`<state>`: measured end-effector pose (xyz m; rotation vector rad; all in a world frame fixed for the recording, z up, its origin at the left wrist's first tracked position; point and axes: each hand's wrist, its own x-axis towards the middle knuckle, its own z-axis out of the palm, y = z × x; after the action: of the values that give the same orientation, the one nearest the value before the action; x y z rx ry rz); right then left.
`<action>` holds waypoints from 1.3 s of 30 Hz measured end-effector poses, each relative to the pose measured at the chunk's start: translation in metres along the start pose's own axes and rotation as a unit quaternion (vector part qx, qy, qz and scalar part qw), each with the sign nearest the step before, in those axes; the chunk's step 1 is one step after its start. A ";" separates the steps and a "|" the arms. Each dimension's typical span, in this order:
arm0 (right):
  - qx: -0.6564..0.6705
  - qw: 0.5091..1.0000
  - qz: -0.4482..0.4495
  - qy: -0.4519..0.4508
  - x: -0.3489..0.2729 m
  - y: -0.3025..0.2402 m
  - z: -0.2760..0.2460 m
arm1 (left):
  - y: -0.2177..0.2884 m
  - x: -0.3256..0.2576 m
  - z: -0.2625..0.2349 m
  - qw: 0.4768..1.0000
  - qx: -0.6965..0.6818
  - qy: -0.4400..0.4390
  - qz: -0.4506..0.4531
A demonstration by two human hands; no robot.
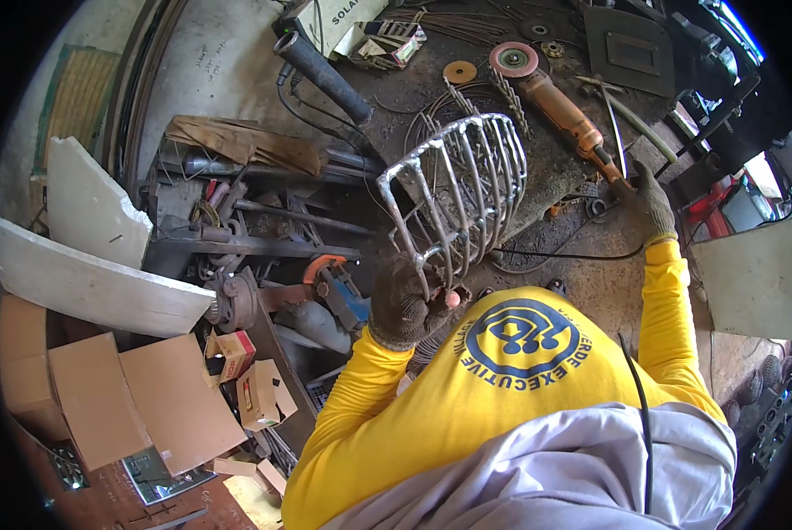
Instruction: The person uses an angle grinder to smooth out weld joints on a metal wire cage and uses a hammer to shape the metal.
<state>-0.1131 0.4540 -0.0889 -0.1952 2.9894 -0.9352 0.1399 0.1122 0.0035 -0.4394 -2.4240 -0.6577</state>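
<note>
My left hand (400, 305), in a dark work glove with one bare fingertip showing, grips the near lower corner of a welded metal basket (453, 199). The basket is an open cage of bent steel rods, held tilted above the workbench. My right hand (648, 209), also gloved, is closed around the rear end of an orange angle grinder (565, 115). The grinder lies along the bench with its pinkish disc (513, 59) at the far end, beyond the basket. A black cord (581, 257) runs below it.
A dark metal pipe (325, 78) and a torn small box (383, 44) are at the back. A loose tan disc (460, 72) lies near the grinder. Metal scraps and a blue-orange tool (341, 296) crowd the left, beside cardboard boxes (100, 402) and white broken panels (96, 199).
</note>
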 end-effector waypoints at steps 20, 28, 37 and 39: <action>0.113 0.962 -0.142 0.202 -0.050 -0.054 -0.010 | 0.005 -0.043 0.000 0.972 -0.058 -0.091 -0.210; 0.405 0.884 -0.223 0.071 -0.056 -0.071 0.009 | 0.007 -0.015 0.002 0.992 -0.027 -0.092 -0.077; 0.477 0.800 -0.363 -0.021 -0.043 -0.119 0.011 | 0.007 -0.005 0.012 0.992 0.016 -0.126 0.007; 0.476 0.809 -0.340 -0.066 -0.050 -0.119 0.021 | 0.006 -0.002 0.013 0.988 0.018 -0.153 -0.021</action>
<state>-0.0485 0.3510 -0.0405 -1.2393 1.9167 -2.1803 0.1382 0.1238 -0.0054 -0.5069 -2.7373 -0.5983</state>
